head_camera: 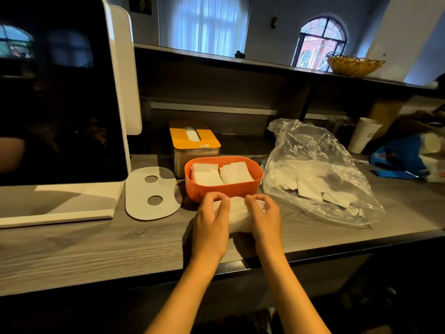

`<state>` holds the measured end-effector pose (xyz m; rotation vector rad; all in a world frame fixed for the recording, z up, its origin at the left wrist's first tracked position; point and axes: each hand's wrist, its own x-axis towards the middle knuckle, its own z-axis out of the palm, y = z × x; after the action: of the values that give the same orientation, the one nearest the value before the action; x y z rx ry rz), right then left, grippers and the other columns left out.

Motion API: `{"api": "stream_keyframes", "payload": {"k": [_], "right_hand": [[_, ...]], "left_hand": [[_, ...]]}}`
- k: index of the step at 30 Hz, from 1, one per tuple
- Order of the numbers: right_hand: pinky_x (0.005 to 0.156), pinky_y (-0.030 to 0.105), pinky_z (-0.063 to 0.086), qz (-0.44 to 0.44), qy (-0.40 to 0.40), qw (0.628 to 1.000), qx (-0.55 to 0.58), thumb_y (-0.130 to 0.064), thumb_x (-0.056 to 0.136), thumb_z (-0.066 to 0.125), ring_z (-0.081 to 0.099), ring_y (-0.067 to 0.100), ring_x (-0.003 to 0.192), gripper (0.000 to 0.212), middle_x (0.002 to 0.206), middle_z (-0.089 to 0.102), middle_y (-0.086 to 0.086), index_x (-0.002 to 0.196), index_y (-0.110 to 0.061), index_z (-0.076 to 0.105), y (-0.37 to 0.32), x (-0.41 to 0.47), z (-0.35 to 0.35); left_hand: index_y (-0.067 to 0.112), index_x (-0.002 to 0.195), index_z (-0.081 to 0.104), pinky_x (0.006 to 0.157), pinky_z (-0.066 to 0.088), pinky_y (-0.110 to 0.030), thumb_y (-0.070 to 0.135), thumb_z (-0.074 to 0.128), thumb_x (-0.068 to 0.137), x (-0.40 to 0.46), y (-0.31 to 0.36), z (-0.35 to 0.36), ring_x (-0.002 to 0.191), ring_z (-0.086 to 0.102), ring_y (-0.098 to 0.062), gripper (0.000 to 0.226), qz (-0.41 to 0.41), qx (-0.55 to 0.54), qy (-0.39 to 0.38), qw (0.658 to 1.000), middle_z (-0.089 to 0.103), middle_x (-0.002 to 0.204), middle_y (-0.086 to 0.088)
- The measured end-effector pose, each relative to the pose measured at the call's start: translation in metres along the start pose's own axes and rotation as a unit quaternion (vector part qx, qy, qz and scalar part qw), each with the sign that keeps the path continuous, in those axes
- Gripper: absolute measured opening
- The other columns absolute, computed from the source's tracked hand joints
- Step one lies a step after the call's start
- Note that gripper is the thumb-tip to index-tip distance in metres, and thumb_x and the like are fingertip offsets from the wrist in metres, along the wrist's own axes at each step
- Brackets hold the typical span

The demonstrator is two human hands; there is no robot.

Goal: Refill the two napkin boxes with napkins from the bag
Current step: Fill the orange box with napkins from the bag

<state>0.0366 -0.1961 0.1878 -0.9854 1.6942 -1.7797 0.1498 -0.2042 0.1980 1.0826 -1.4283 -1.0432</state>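
Note:
An orange open napkin box (224, 189) sits on the wooden counter, holding two stacks of white napkins (221, 173). Its flat white lid (151, 194) with two holes lies to the left. Behind stands a second box (193, 137) with an orange slotted lid, a napkin showing in the slot. A clear plastic bag (315, 174) with loose napkins lies to the right. Just in front of the orange box, my left hand (212, 220) and my right hand (263, 218) grip a thick stack of white napkins (237, 214) from both sides, fingers curled over its top.
A large dark screen on a white stand (60, 97) fills the left. A white paper cup (363, 135) and a blue bag (407, 157) sit at the far right. A yellow basket (354, 65) rests on the upper shelf. The counter's front edge runs just below my wrists.

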Motion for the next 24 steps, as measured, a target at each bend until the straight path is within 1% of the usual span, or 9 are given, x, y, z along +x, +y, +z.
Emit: {"api": "stream_keyframes", "payload": {"k": [2,4,7,11,15,19,21,23,24], "right_hand": [[0.078,0.043,0.059,0.015,0.021,1.0,0.017,-0.028,0.093,0.061,0.066,0.02,0.094,0.008,0.095,0.069,0.0,0.089,-0.024,0.066,0.001,0.001,-0.002],[0.076,0.04,0.06,0.014,-0.012,0.999,0.037,-0.028,0.094,0.061,0.067,0.018,0.092,0.012,0.091,0.071,-0.004,0.085,-0.028,0.07,-0.001,-0.002,-0.002],[0.073,0.035,0.059,0.001,-0.057,0.998,0.02,-0.023,0.093,0.063,0.066,0.014,0.09,0.011,0.088,0.07,-0.007,0.084,-0.024,0.071,-0.006,-0.006,-0.001],[0.067,0.032,0.057,0.019,0.019,0.999,0.045,-0.022,0.094,0.061,0.066,0.017,0.091,0.011,0.091,0.07,-0.002,0.089,-0.02,0.071,-0.004,-0.003,-0.004],[0.078,0.04,0.059,0.019,-0.018,0.999,0.041,-0.024,0.093,0.063,0.067,0.018,0.095,0.008,0.096,0.071,-0.002,0.091,-0.025,0.071,-0.003,-0.003,-0.002],[0.071,0.035,0.058,0.036,0.026,0.997,0.061,-0.02,0.095,0.059,0.068,0.021,0.092,0.012,0.094,0.071,0.002,0.092,-0.018,0.071,-0.003,-0.001,-0.005],[0.072,0.041,0.058,0.048,0.008,0.995,0.088,-0.023,0.095,0.058,0.069,0.026,0.091,0.017,0.092,0.071,0.008,0.087,-0.016,0.071,-0.004,0.0,-0.006],[0.078,0.046,0.056,0.032,-0.024,0.998,0.056,-0.025,0.094,0.06,0.068,0.028,0.09,0.016,0.089,0.071,0.007,0.084,-0.017,0.07,-0.003,-0.001,-0.003],[0.079,0.045,0.056,0.017,-0.028,0.999,0.035,-0.024,0.094,0.062,0.068,0.026,0.089,0.015,0.087,0.071,0.005,0.083,-0.018,0.07,-0.003,-0.002,-0.002]], "left_hand": [[0.024,0.103,0.057,0.057,0.041,-0.001,0.034,0.047,0.102,0.002,0.0,-0.001,0.097,0.056,-0.007,0.014,-0.006,-0.01,0.039,0.999,0.059,0.105,0.007],[0.023,0.102,0.058,0.054,0.042,-0.004,0.033,0.048,0.101,0.004,0.0,0.0,0.096,0.056,-0.009,0.014,-0.014,-0.004,0.042,0.999,0.059,0.107,0.005],[0.022,0.102,0.059,0.055,0.041,-0.009,0.035,0.051,0.099,0.006,-0.001,0.001,0.096,0.055,-0.008,0.015,-0.021,0.007,0.031,0.999,0.058,0.107,0.006],[0.019,0.097,0.062,0.062,0.042,-0.011,0.029,0.054,0.099,0.012,0.0,0.0,0.092,0.058,-0.006,0.013,-0.023,-0.004,0.077,0.997,0.061,0.097,0.01],[0.021,0.099,0.061,0.062,0.043,-0.015,0.028,0.056,0.098,0.011,0.002,0.006,0.091,0.056,-0.005,0.008,-0.027,-0.006,0.04,0.999,0.059,0.099,0.012],[0.022,0.093,0.061,0.062,0.04,-0.012,0.021,0.056,0.098,0.01,-0.001,0.006,0.085,0.054,0.002,0.008,0.007,0.034,0.073,0.997,0.058,0.091,0.016],[0.023,0.091,0.06,0.061,0.04,-0.012,0.023,0.054,0.099,0.009,-0.001,0.006,0.083,0.054,0.003,0.01,0.015,0.034,0.077,0.996,0.058,0.088,0.018],[0.025,0.09,0.061,0.062,0.043,-0.013,0.026,0.055,0.098,0.007,-0.002,0.007,0.084,0.056,0.002,0.011,0.023,0.038,0.052,0.998,0.059,0.088,0.018],[0.025,0.089,0.062,0.063,0.043,-0.012,0.027,0.056,0.098,0.007,-0.003,0.008,0.084,0.056,0.003,0.011,0.032,0.05,0.045,0.997,0.06,0.088,0.017]]}}
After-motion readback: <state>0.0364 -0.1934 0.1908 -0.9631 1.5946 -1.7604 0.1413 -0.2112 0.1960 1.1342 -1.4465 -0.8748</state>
